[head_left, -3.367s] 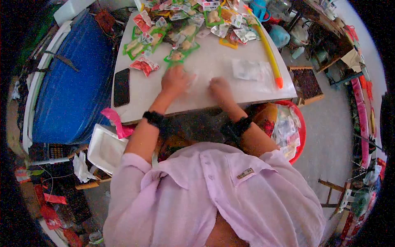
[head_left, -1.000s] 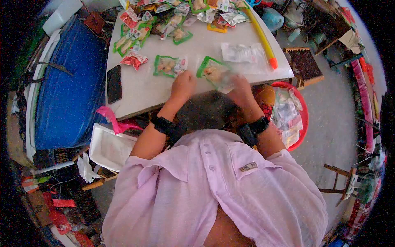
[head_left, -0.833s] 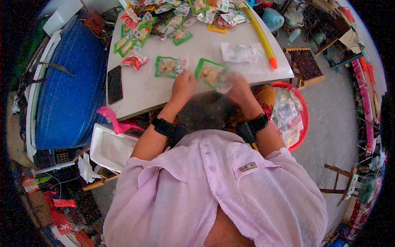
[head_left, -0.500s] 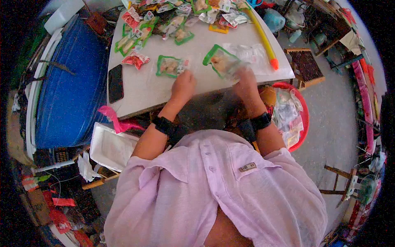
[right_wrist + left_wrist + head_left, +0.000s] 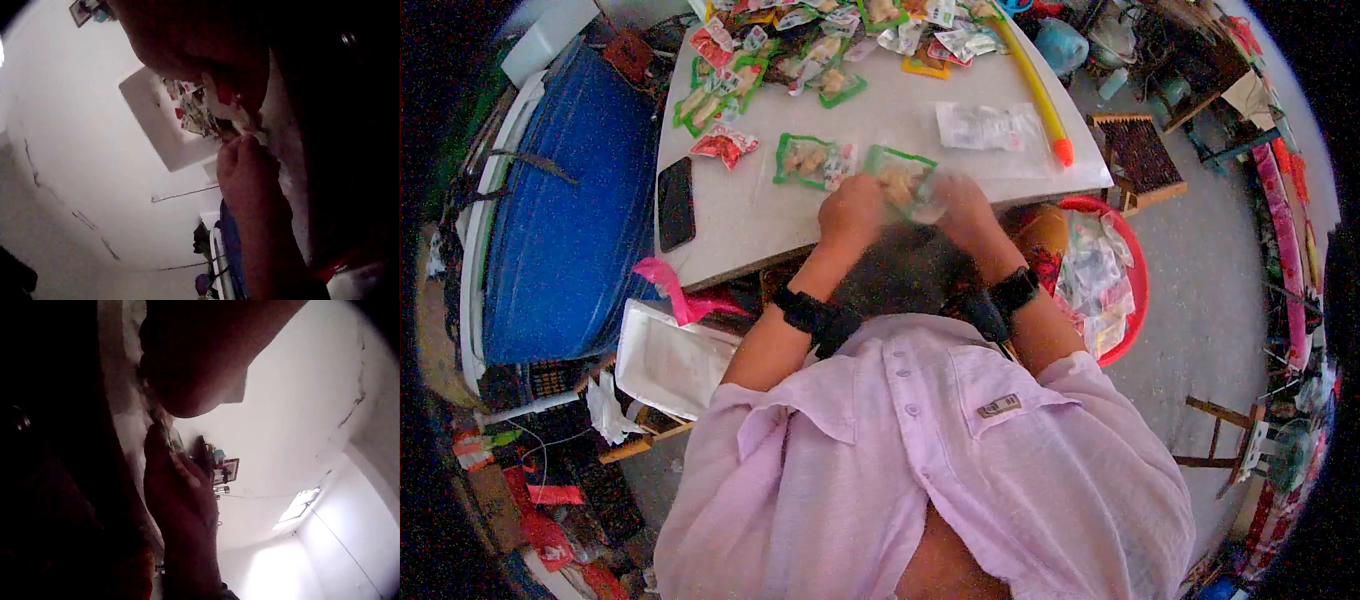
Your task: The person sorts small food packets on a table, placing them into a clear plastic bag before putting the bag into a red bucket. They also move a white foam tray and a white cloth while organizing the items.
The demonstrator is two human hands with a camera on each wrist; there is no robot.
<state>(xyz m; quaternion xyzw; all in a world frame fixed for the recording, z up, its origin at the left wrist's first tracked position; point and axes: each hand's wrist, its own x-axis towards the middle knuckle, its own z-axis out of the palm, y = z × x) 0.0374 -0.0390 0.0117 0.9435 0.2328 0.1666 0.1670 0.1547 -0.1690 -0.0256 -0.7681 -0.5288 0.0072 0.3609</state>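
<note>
My right hand pinches a clear, green-edged food packet with pale pieces inside, held over the table's front edge. Beside it my left hand has curled fingers at the near right corner of a second green-edged food packet, which lies flat on the table. The two hands are close together, the right one blurred. In the right wrist view, the left hand's thumb and finger press together at a packet edge. The left wrist view is dark, with the right hand gripping a thin packet edge.
On the white table lie a phone, a red packet, a clear plastic bag and a yellow tube. Several packets are heaped at the back. A red basin of packets stands at right, a white foam box at left.
Both hands have come back to the near edge from farther over the table. The right hand's packet swung right and up, then back left toward the left hand. The left hand has barely moved lately.
</note>
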